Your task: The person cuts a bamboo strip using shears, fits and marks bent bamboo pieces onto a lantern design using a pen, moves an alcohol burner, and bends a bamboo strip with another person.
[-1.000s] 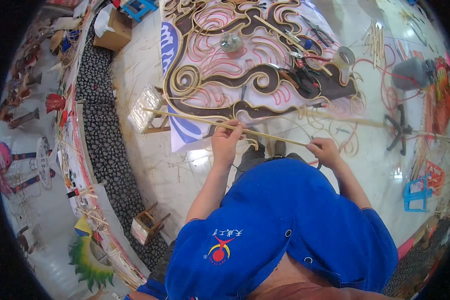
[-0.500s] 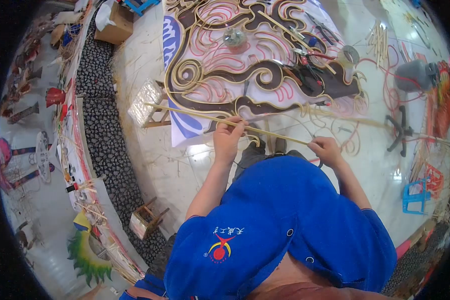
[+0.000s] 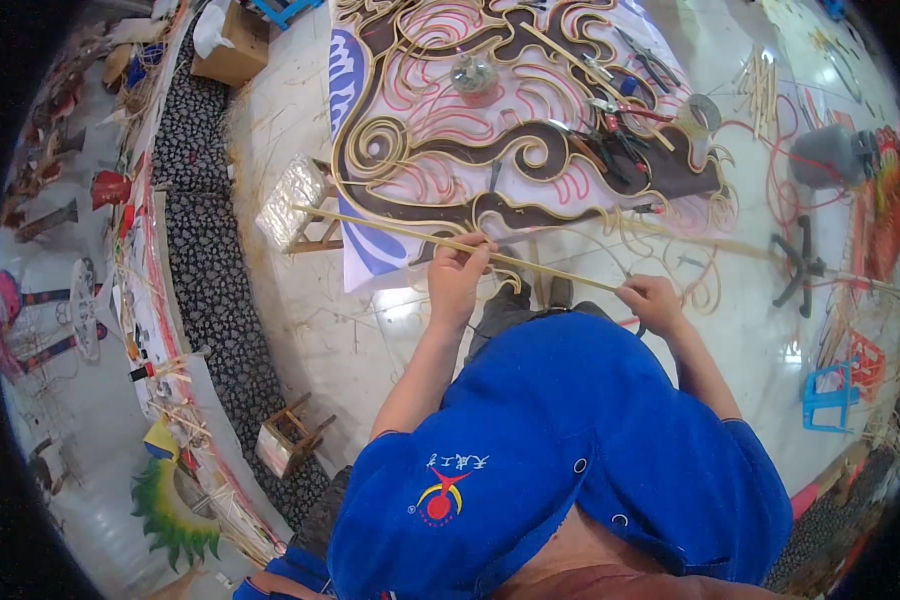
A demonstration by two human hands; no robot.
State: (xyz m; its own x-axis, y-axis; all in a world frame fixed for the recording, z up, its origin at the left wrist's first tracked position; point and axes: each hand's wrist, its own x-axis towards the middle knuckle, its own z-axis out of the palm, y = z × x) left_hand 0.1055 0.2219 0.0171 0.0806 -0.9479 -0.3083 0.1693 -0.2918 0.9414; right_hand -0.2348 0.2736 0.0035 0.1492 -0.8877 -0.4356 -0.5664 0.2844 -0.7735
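A long thin bamboo strip (image 3: 370, 224) slants across in front of me, its far end near the foil-covered stool at left. My left hand (image 3: 457, 275) pinches the strip around its middle, by the near edge of the patterned panel (image 3: 510, 217). The strip's right end is between the thumb and fingers of my right hand (image 3: 653, 303). Something dark, too small to make out, shows under my right hand. On the panel, curled strips outline dark and pink scroll shapes.
On the panel lie pliers (image 3: 645, 60), red-handled tools (image 3: 620, 112) and a glass jar (image 3: 473, 76). The foil-topped stool (image 3: 295, 210) stands left. At right are a grey container (image 3: 822, 158), a black stand (image 3: 798, 265) and a blue stool (image 3: 830, 398).
The panel and surroundings have shifted slightly in view. Both hands keep their hold on the strip, with hardly any movement.
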